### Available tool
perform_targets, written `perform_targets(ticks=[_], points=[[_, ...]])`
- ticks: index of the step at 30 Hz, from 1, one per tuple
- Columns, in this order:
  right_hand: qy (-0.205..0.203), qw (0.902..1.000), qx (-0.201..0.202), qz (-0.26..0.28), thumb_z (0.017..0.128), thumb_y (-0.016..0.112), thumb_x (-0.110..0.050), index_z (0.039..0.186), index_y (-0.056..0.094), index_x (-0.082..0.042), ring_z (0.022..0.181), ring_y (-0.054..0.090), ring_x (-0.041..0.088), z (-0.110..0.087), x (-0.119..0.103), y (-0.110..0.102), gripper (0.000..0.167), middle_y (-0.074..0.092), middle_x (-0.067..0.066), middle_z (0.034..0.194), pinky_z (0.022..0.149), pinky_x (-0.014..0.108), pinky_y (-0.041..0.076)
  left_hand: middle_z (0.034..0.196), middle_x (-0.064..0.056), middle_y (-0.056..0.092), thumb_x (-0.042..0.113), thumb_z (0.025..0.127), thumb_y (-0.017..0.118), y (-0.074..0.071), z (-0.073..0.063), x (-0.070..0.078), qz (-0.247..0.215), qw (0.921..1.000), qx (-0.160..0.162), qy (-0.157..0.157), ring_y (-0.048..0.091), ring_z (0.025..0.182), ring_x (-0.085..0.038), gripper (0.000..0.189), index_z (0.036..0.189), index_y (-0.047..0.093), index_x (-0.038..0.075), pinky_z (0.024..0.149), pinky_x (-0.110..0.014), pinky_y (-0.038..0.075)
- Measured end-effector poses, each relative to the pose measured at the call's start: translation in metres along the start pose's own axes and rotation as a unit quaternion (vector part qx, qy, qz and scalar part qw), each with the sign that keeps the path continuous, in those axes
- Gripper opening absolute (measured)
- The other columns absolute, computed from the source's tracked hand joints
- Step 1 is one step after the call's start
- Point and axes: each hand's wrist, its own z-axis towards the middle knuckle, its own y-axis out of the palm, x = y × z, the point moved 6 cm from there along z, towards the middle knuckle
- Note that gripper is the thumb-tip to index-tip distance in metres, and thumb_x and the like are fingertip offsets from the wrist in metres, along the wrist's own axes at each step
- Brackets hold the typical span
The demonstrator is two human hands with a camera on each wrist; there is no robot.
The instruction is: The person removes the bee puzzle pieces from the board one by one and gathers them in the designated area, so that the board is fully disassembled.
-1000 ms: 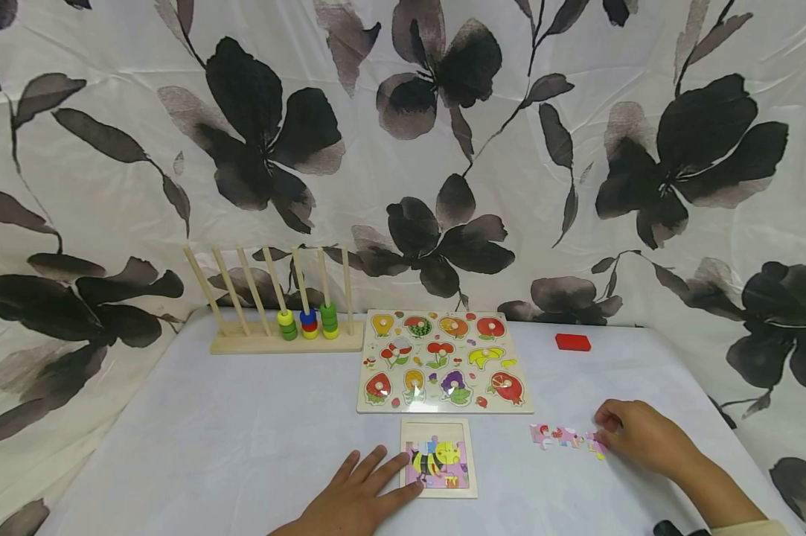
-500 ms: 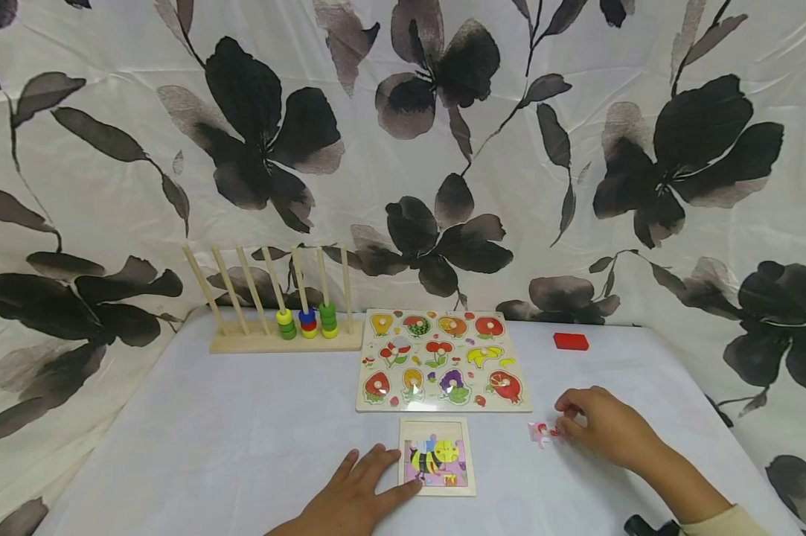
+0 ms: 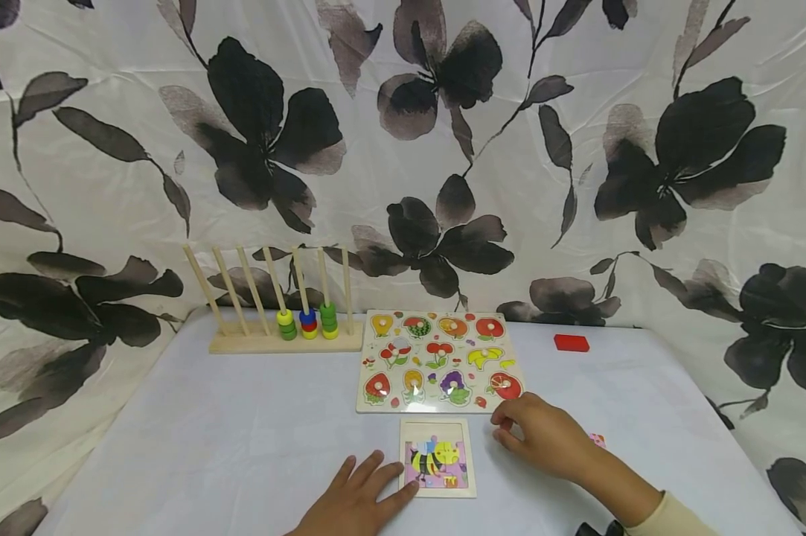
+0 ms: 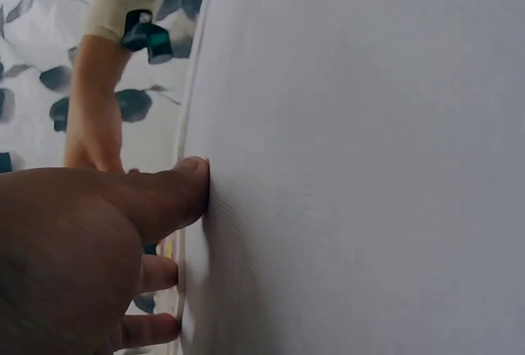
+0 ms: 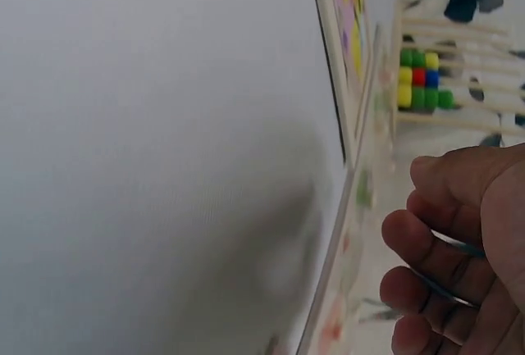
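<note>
A small wooden-framed bee jigsaw [image 3: 436, 458] lies flat at the front middle of the table, its picture yellow, black and pink. My left hand [image 3: 359, 495] is spread beside it, with fingertips and thumb at its left edge. To the right of the frame, my right hand [image 3: 543, 435] hovers with loosely curled fingers over the cloth, near the fruit board's corner. In the right wrist view no piece shows between its thumb and fingers [image 5: 406, 236]. Part of a pink jigsaw piece [image 3: 597, 440] peeks out behind the right wrist; other loose pieces are hidden by that arm.
Behind the jigsaw lies a wooden fruit peg board [image 3: 443, 361]. A wooden peg rack [image 3: 285, 342] with coloured rings stands at the back left. A red block [image 3: 571, 342] lies at the back right. Floral cloth [image 3: 416, 149] hangs behind the table.
My right hand has moved left from the loose pink pieces to beside the bee jigsaw, its arm now covering most of them. My left hand has stayed nearly still at the frame.
</note>
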Motion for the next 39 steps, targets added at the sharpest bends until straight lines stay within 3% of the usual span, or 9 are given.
perform_targets(ticks=[4, 11, 17, 22, 28, 39], points=[[-0.035, 0.9994, -0.005, 0.003, 0.087, 0.082, -0.027, 0.099, 0.074, -0.024, 0.082, 0.052, 0.005, 0.006, -0.018, 0.008, 0.014, 0.056, -0.020, 0.085, 0.073, 0.029, 0.053, 0.153, 0.002, 0.047, 0.090, 0.086, 0.033, 0.003, 0.000, 0.002, 0.009, 0.9996, -0.016, -0.021, 0.042, 0.141, -0.034, 0.083, 0.148, 0.054, 0.039, 0.106, -0.064, 0.040], [-0.097, 0.9949, -0.012, 0.025, 0.090, 0.079, -0.027, 0.105, 0.076, -0.021, 0.093, 0.056, 0.007, 0.015, -0.049, 0.022, 0.016, 0.063, -0.018, 0.093, 0.082, 0.033, 0.055, 0.151, 0.001, 0.047, 0.088, 0.087, 0.026, 0.005, -0.001, 0.006, 0.035, 0.9992, 0.012, -0.014, 0.046, 0.137, -0.033, 0.085, 0.146, 0.057, 0.035, 0.102, -0.064, 0.043], [-0.148, 0.9884, -0.018, 0.028, 0.092, 0.078, -0.029, 0.111, 0.078, -0.021, 0.106, 0.058, 0.011, 0.021, -0.069, 0.034, 0.021, 0.069, -0.014, 0.107, 0.094, 0.036, 0.053, 0.155, 0.010, 0.044, 0.090, 0.084, 0.031, 0.005, 0.002, 0.004, 0.042, 0.9985, -0.031, -0.013, 0.042, 0.141, -0.030, 0.085, 0.149, 0.051, 0.039, 0.104, -0.066, 0.041], [-0.154, 0.9872, -0.034, 0.026, 0.092, 0.078, -0.032, 0.114, 0.078, -0.022, 0.105, 0.055, 0.009, 0.024, -0.079, 0.043, 0.025, 0.066, -0.014, 0.107, 0.094, 0.032, 0.051, 0.155, 0.010, 0.045, 0.090, 0.083, 0.034, 0.003, 0.004, 0.004, 0.033, 0.9983, -0.045, -0.015, 0.042, 0.141, -0.030, 0.085, 0.149, 0.051, 0.039, 0.104, -0.066, 0.041], [-0.161, 0.9862, -0.036, 0.013, 0.091, 0.080, -0.033, 0.113, 0.079, -0.019, 0.101, 0.054, 0.009, 0.027, -0.085, 0.049, 0.027, 0.063, -0.013, 0.102, 0.089, 0.030, 0.051, 0.152, 0.009, 0.047, 0.089, 0.084, 0.033, 0.003, 0.004, 0.003, 0.029, 0.9990, -0.033, -0.008, 0.044, 0.139, -0.031, 0.085, 0.147, 0.054, 0.037, 0.103, -0.066, 0.042], [-0.151, 0.9872, -0.052, 0.005, 0.091, 0.079, -0.031, 0.107, 0.078, -0.021, 0.104, 0.055, 0.010, 0.032, -0.087, 0.051, 0.019, 0.064, -0.012, 0.105, 0.093, 0.033, 0.052, 0.150, 0.008, 0.049, 0.089, 0.084, 0.031, 0.002, 0.004, 0.004, 0.032, 0.9992, -0.023, -0.004, 0.045, 0.138, -0.032, 0.085, 0.146, 0.056, 0.035, 0.101, -0.067, 0.043]])
